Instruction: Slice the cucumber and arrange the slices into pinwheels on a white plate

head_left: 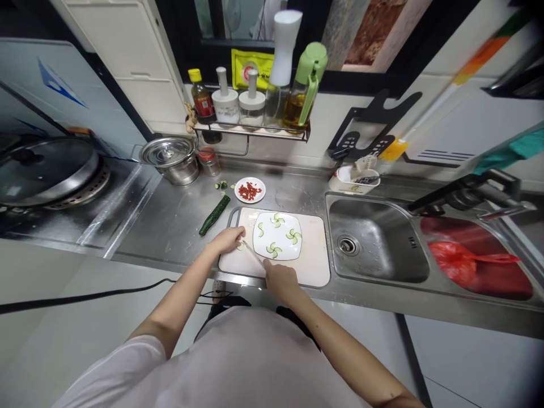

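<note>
My right hand [281, 281] is wrapped round the handle of a knife [254, 254], whose blade points up and left across the cutting board [312, 243]. At the board's left side my left hand [228, 239] has its fingers drawn together; what they hold, if anything, is too small to make out. Small pale green cucumber slices [241, 246] lie just by those fingers, near the knife tip. On the board sits a white square plate [278, 237] with several pinwheels of cucumber slices [293, 236]; its upper left spot bears only a partial one [260, 229].
Behind the board are a cucumber [215, 215], cucumber scraps [221, 185] and a small dish [264, 190] of red pieces. A steel pot [178, 170] and a jar [209, 162] stand at the wall under a condiment rack [255, 132]. The sink [378, 243] lies right, a covered pan [46, 170] left.
</note>
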A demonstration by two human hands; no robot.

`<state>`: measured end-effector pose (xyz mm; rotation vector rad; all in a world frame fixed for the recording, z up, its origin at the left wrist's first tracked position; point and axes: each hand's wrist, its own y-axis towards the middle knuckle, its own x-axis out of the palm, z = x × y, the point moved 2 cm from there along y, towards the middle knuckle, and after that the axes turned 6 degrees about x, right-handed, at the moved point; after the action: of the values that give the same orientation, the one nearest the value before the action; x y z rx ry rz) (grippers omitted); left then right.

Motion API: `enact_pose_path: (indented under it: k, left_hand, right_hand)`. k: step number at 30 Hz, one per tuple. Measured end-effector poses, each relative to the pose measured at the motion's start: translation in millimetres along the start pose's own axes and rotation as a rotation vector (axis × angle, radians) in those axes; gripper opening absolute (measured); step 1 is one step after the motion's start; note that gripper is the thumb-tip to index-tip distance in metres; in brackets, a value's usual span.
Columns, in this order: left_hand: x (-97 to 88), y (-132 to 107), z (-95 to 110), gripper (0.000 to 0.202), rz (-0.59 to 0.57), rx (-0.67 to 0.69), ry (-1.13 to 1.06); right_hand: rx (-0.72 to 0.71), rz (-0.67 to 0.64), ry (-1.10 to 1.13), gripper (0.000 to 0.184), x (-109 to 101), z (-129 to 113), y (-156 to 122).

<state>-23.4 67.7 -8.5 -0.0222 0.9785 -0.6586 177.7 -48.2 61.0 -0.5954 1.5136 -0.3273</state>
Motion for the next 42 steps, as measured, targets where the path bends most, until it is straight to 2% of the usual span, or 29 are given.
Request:
enact_pose_path:
  k: [6, 14, 28, 33, 36, 42]
  left_hand:
    - [-0.2, -8.4, -8.4, 0.017, 0.099, -0.112, 0.052]
    - [8.0, -10.4, -11.0, 0.018, 0.082, -0.211, 0.036]
    - [9.3, -8.2, -16.8, 0.018, 0.074, -0.199, 0.032]
    - [6.8, -7.1, -14.7, 0.019, 0.056, -0.204, 0.047]
    - [5.0, -6.4, -12.6, 0.020, 0.044, -0.225, 0.053]
    - [2.3, -5.8, -9.9, 0.021, 0.006, -0.258, 0.061]
  right_hand:
    - [-0.018, -0.044, 0.002, 0.035, 3.7, -6.0, 5.6]
    - [-0.034, -0.010, -0.001, 0.033, 7.2, -9.0, 9.3]
    - [-0.045, -0.015, -0.045, 0.032, 4.9, -9.9, 8.8]
    - [-0.056, -0.018, -0.051, 0.039, 10.7, -10.3, 13.4]
    - [-0.067, -0.041, -0.046, 0.044, 13.7, -10.2, 17.0]
    - [-0.093, -0.095, -0.024, 0.040, 10.9, -1.4, 14.8]
